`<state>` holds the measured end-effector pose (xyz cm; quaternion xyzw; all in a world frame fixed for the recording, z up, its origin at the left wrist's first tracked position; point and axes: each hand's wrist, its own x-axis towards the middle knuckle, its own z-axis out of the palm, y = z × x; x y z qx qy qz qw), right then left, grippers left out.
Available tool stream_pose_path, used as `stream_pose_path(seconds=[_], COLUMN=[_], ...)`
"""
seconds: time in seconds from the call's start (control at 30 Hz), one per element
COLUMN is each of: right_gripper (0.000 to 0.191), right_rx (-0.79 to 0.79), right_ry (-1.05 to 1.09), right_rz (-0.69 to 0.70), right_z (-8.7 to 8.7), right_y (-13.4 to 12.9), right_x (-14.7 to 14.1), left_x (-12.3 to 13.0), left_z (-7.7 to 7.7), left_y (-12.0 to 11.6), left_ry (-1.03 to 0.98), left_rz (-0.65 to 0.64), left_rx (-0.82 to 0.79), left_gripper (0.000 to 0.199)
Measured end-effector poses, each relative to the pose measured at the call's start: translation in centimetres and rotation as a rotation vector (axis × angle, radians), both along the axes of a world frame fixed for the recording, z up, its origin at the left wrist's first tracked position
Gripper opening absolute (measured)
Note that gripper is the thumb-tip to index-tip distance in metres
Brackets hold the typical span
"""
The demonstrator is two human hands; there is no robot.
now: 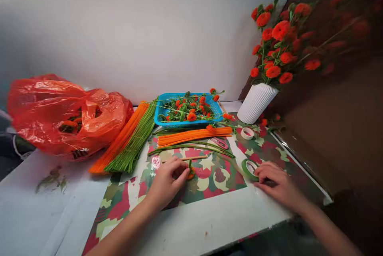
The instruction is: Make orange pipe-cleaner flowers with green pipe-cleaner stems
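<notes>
Near the middle of the camouflage-patterned mat (179,198), my left hand (168,178) pinches a small orange flower (191,174) with a short green stem pointing up. Off to the right, the fingers of my right hand (275,180) are closed on a roll of green floral tape (249,169), which stands partly on edge. A faint strip seems to run from the roll toward the flower, but it is blurred. Just beyond my left hand lies a thin wooden stick (194,158). Pink scissors or snips (220,142) rest farther back.
A blue basket (157,118) holds green pieces and orange flowers. Bundles of orange (122,138) and green (134,144) stems lie beside a red plastic bag (38,116). Another orange bundle (191,136) and a white tape roll (247,133) lie ahead. A white vase (257,102) of flowers stands back right.
</notes>
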<state>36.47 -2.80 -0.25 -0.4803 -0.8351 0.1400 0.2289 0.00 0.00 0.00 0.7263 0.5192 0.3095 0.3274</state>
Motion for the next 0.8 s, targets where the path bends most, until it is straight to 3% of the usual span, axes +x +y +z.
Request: stream_pose_path(seconds=[0.17,0.23,0.3,0.37,0.43,0.5,0.7,0.8], right_gripper=[0.013,0.010,0.005,0.012,0.002,0.009,0.011,0.008], right_rx=[0.063,0.097,0.031,-0.020,-0.043,-0.074,-0.495,-0.543], right_ry=[0.063,0.077,0.010,-0.091,-0.193,-0.190,0.179,0.241], right_rz=[-0.062,-0.108,-0.095,-0.076,-0.081,-0.061,0.144,0.138], right_z=[1.9,2.5,2.8,2.9,2.9,3.0,3.2,2.8], right_y=[0.4,1.6,3.2,4.6,5.7,6.1,5.2,5.2], right_x=[-1.2,-3.7,-6.9,-9.8,-11.8,-12.8,-14.9,-16.5], left_x=[0.0,0.0,0.0,0.1,0.1,0.1,0.2,0.1], left_z=[0.0,0.1,0.1,0.2,0.2,0.2,-0.1,-0.1], left_y=[-0.1,-0.1,-0.2,-0.2,-0.3,-0.3,-0.3,-0.3], left_ry=[-0.012,-0.017,-0.017,-0.013,-0.014,-0.027,-0.043,-0.047], left_rz=[0.016,0.023,0.030,0.036,0.038,0.034,0.031,0.020], left_rx=[0.000,-0.007,-0.009,-0.008,-0.006,-0.008,0.016,0.024], left_gripper=[0.020,0.020,0.019,0.019,0.019,0.019,0.018,0.019])
